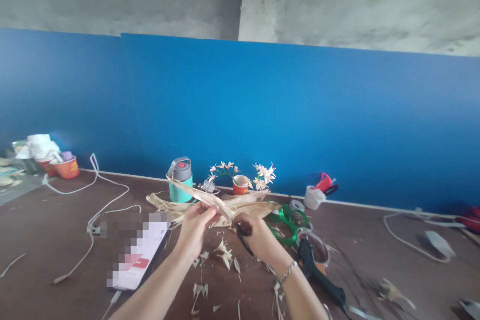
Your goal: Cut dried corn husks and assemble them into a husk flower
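Left hand [195,226] tight on husk strip [192,193]

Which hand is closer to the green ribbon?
Right. The right hand, with scissors, is just left of the green ribbon, right beside it. The left hand is farther left, pinching a dried husk strip.

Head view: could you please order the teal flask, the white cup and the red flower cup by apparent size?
1. teal flask
2. white cup
3. red flower cup, only slightly smaller than the white one
All three stand by the blue board, similarly far away.
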The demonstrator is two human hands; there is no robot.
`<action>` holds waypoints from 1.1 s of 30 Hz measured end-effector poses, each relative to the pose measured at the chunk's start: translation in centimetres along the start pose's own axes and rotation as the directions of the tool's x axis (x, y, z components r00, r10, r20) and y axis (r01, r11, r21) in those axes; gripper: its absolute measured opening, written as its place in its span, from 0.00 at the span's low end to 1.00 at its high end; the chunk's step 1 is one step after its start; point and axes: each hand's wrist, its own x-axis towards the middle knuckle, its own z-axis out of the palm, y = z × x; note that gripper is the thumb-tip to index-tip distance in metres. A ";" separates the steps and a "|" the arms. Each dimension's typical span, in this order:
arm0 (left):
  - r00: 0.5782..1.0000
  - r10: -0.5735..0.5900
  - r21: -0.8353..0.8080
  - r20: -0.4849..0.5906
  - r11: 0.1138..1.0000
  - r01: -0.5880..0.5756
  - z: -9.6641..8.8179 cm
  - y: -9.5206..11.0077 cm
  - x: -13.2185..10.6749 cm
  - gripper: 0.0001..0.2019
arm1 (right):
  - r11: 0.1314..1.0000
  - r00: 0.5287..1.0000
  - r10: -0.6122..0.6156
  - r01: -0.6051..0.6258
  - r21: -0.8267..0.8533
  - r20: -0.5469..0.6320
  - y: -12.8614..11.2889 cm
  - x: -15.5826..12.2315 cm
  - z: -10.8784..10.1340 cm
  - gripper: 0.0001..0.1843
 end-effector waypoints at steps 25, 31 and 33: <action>0.997 -0.078 -0.032 -0.021 0.997 0.077 0.2 -0.1 -0.4 0.07 | 0.991 1.000 -0.004 0.003 0.133 0.010 0.1 0.2 0.4 0.08; 0.996 -0.087 -0.035 -0.017 0.996 0.087 0.5 0.0 -0.7 0.07 | 0.988 1.000 0.001 -0.004 0.154 0.016 0.4 0.2 0.5 0.08; 0.996 -0.088 -0.032 -0.014 0.996 0.088 0.6 0.0 -0.7 0.08 | 0.990 1.000 0.001 -0.002 0.140 0.011 0.4 0.2 0.4 0.07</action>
